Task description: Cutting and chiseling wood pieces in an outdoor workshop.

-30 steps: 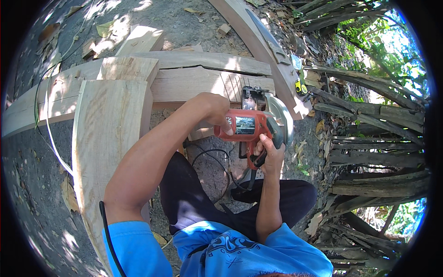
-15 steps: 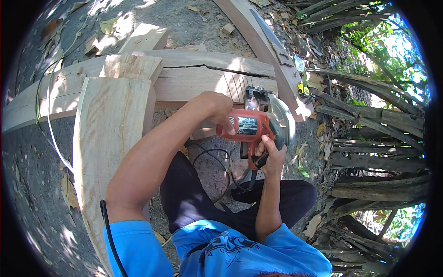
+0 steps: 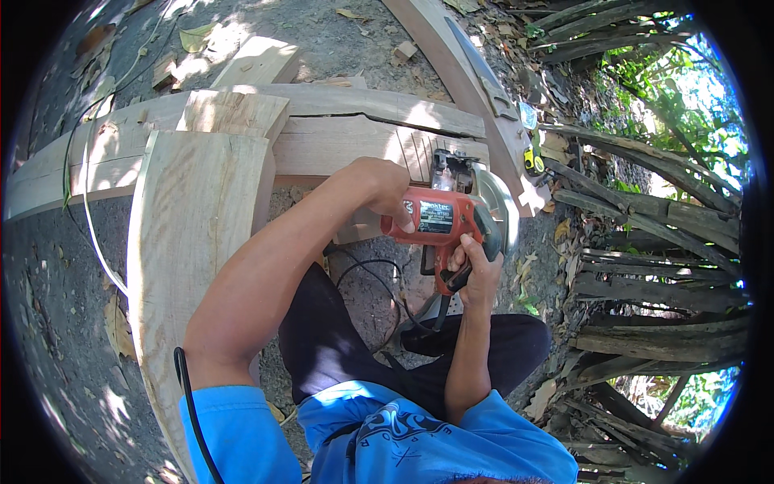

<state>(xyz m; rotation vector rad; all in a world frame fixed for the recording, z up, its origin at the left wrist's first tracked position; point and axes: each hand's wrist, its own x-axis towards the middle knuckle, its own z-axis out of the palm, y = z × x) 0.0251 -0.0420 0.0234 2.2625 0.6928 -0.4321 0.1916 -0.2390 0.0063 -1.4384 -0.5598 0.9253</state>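
Note:
A red circular saw [image 3: 435, 216] with a silver guard [image 3: 501, 206] and metal base sits at the right end of a cracked timber beam [image 3: 330, 147] that has several parallel cuts or lines near that end. My left hand [image 3: 389, 194] is wrapped over the back of the saw's motor housing, thumb on its side. My right hand [image 3: 476, 264] grips the saw's black and red rear handle. My left forearm crosses a wide pale board [image 3: 181, 210], which lies at right angles to the beam. The blade's contact with the wood is hidden.
A long angled plank [image 3: 431, 56] carries a handsaw [image 3: 480, 68]; a yellow-and-black tape measure [image 3: 534, 161] is beside it. Weathered stakes [image 3: 661, 274] line the right. Cables [image 3: 105, 274] cross the dirt ground [image 3: 64, 323]. A short timber [image 3: 258, 60] lies under the beam.
The saw and both my hands have shifted slightly right in the picture, and so has the wood behind them. Both hands keep the same hold.

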